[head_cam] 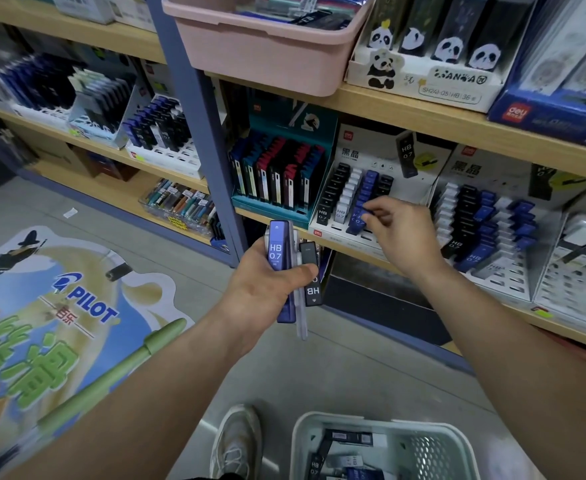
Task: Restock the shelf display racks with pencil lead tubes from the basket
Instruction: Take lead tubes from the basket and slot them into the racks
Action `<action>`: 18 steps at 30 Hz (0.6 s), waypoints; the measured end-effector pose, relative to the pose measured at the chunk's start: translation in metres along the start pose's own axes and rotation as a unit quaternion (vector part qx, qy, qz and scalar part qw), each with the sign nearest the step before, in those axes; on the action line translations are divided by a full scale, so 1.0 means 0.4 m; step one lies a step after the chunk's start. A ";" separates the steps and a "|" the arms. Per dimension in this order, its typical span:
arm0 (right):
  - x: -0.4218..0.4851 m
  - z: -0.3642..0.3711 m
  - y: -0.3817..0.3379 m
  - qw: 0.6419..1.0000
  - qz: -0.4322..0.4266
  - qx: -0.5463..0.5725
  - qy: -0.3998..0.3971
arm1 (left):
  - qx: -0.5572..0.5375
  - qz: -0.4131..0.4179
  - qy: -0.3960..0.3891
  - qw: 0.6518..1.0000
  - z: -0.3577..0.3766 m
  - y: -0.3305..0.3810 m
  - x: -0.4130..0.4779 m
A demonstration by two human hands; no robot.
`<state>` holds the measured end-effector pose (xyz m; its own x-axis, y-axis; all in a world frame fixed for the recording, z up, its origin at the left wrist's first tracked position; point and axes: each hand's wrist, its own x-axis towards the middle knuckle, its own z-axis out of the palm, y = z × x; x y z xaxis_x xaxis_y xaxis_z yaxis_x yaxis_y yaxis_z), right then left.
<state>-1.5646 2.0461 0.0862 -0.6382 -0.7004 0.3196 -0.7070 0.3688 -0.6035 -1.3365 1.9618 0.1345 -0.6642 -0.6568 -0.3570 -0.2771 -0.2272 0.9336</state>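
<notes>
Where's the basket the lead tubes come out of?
The pale green basket sits at the bottom of the head view, slightly right of centre, beside the person's shoe, with a few tubes inside.

Basket (381, 441) cut off by bottom edge.

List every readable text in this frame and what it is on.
"HB 0.7": blue tube in the left hand.
"HB": black tube beside it.
"PILOT": floor sticker.
"HB 0.7": rack backing card.
"deli": blue box, upper shelf.
Code on the panda box: too blurred to read reliably.
</notes>
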 end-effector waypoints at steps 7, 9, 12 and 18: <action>0.003 0.015 -0.001 0.995 -0.072 -0.062 0.008 | 0.001 0.001 0.000 1.000 0.001 0.000 0.003; -0.003 0.025 -0.005 0.992 -0.092 -0.086 -0.011 | 0.000 -0.001 0.002 1.000 0.002 0.000 0.002; -0.004 0.032 0.003 0.995 -0.069 -0.078 -0.007 | 0.000 0.000 0.005 1.000 0.002 0.000 0.000; -0.018 0.022 -0.023 0.998 -0.013 -0.051 -0.020 | 0.003 -0.004 0.005 1.000 0.001 0.007 -0.003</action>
<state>-1.5510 2.0423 0.0829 -0.6084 -0.7334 0.3032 -0.7514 0.4095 -0.5174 -1.3369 1.9622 0.1377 -0.6543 -0.6625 -0.3648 -0.2876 -0.2283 0.9302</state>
